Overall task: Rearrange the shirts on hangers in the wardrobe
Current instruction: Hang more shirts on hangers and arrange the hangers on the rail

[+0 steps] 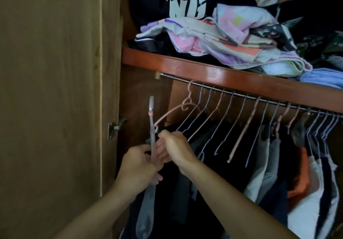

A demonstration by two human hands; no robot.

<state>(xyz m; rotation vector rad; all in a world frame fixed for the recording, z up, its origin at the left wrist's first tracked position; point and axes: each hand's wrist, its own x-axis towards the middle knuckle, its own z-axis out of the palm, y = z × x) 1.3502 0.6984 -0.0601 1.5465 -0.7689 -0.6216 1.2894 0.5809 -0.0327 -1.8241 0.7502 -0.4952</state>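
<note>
My single head-worn camera looks forward and slightly up into the wardrobe from close range, the rail (241, 94) running across to the right, the shelf (204, 69) above it.

I see a glossy reddish wooden shelf (213, 71) above a shiny metal rail (232, 93). The wardrobe door (52, 90) is matt light wood with visible grain, its hinge (114, 127) bare metal. Thin wire hangers (222, 116) look smoothly coated; the pink hanger (172, 111) seems plastic. The grey hanger (152, 138) looks like smooth translucent plastic. The folded clothes (232, 34) are soft matt cloth.
</note>
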